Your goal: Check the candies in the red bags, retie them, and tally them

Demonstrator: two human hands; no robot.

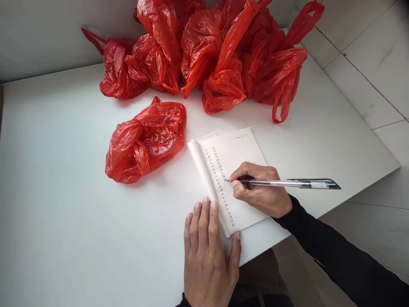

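Note:
A white notebook (246,213) lies on the white table, its cover rolled back along the left edge. Two columns of handwritten numbers run down the page. My right hand (262,187) grips a clear pen with a black tip section (281,183), its point at the number 28 low in the second column. Flat at the lower left of the notebook rests my left hand (209,256), fingers stretched out and holding nothing, fingertips by the rolled edge and thumb near the bottom corner of the page.
One crumpled red plastic bag (147,140) lies left of the notebook. Several knotted red bags (223,85) are heaped along the back of the white table (79,192). The table's right edge slants past the notebook, with a tiled floor (377,85) beyond.

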